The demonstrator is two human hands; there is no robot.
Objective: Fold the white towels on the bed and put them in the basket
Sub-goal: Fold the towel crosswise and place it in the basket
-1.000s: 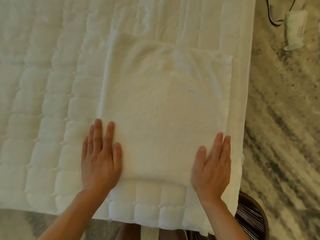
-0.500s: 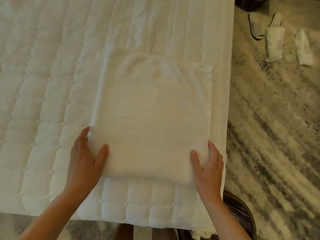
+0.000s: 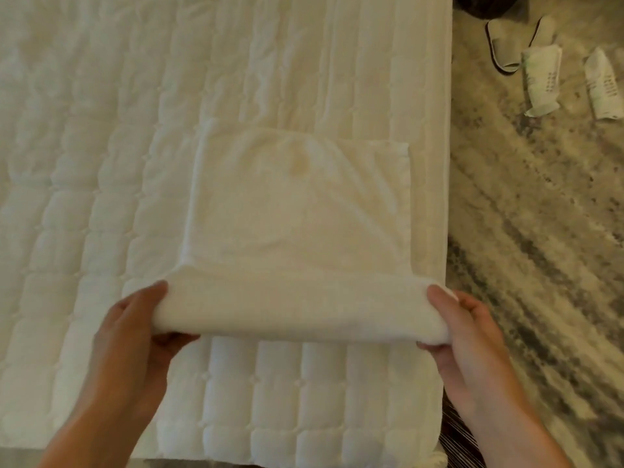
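Folded white towel [image 3: 297,211]: soft, floppy, light-ish. Left hand [image 3: 135,329] and right hand [image 3: 469,336] fingers pinching near-edge corners, best hold.

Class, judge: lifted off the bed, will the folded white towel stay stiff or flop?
Probably flops: the folded white terry towel curls over where the left hand and right hand pinch its near corners. Likely light; its lifted edge barely sags. Its fuzzy pile probably grips, not slips.

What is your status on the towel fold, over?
Left hand and right hand each grip a near corner of the white towel. Near edge lifted, far part flat on bed. Nothing blocking the fold.
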